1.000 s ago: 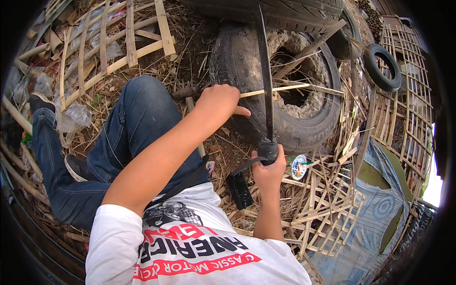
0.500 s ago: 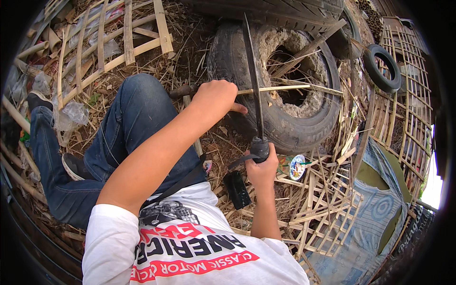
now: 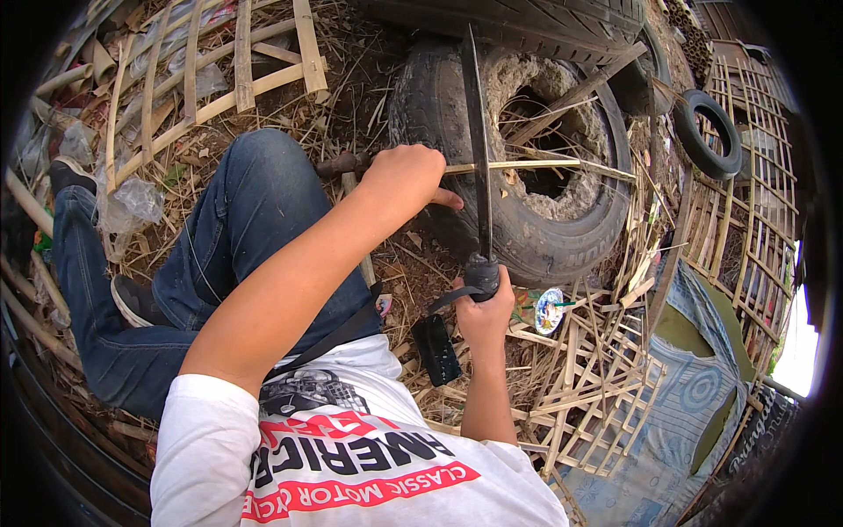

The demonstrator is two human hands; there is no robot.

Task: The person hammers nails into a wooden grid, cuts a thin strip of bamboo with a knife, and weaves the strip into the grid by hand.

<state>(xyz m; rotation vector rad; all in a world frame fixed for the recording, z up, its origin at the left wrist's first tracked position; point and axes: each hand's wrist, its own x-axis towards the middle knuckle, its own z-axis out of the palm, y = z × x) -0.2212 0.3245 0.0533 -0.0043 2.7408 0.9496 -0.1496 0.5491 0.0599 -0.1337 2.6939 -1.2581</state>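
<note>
A long dark machete [image 3: 479, 132] points away from me, its black wrapped handle gripped in my right hand [image 3: 485, 316]. Its blade crosses over a thin pale bamboo strip [image 3: 527, 164]. My left hand [image 3: 408, 180] is closed around the strip's left end, with the thumb stretched toward the blade. The strip reaches right over the opening of a big worn tyre [image 3: 544, 241] lying on its side. Whether the blade touches the strip, I cannot tell. Close by the left hand is a hammer-like tool [image 3: 341, 165] with a dark head.
Another tyre [image 3: 527, 22] rests at the far side, and a smaller one [image 3: 709, 132] lies at right. Woven bamboo lattices [image 3: 606, 386] are near a blue cloth [image 3: 694, 395]. A black phone-like slab [image 3: 436, 350] and a plastic cup lid [image 3: 549, 311] lie on the straw-littered ground.
The machete's tip has swung slightly to the right. Both hands keep their grips, and the bamboo strip stays nearly where it was.
</note>
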